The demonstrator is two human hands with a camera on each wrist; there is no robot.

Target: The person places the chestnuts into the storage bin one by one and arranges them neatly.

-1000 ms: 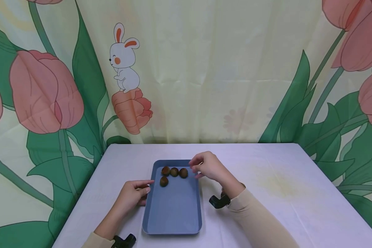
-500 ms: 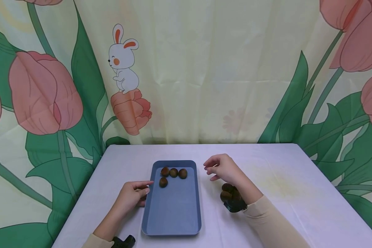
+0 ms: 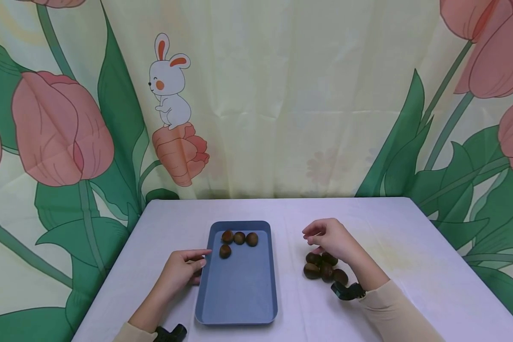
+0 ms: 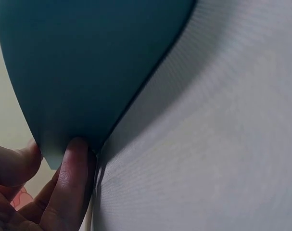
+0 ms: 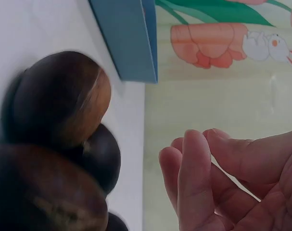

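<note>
Five chestnuts near relaxed, empty right grip | curtain behind table | relaxed left grip touches tray

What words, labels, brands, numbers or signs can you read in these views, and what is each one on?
None: no text can be read in any view.
Curtain: printed pictures only, among them a rabbit, a carrot and tulips.
Tray and chestnuts: no lettering shows.
Black wrist devices: too small to tell whether they carry any marking.
</note>
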